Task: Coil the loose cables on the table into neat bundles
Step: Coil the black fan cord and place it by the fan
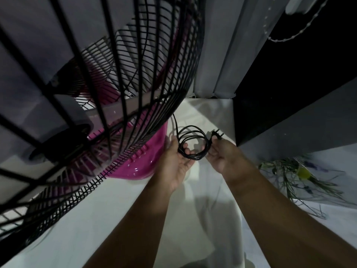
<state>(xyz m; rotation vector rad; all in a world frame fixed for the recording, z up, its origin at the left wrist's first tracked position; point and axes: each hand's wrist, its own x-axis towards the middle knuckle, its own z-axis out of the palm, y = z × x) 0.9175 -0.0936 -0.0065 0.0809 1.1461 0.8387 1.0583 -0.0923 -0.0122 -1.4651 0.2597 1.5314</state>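
White cloth lay spread under everything, with a pink fan standing on it behind a black grille. Two bare forearms reached forward just to the right of the fan's base. The left hand, the one nearer the fan, had its fingers curled up through the middle of the black cable, gripping loops already gathered into a small round coil. The right hand, on the side away from the fan, lay palm up with its fingers loosely bent against the coil's outer edge; whether they pinched a strand could not be told. Just past those fingertips, farther from the fan, the plug stuck out free. Beyond the coil, a single strand ran from its fan-side edge back toward the fan's base. Since the loose end lay at the right hand, that hand seemed placed to tuck it, while the left anchored the loops.
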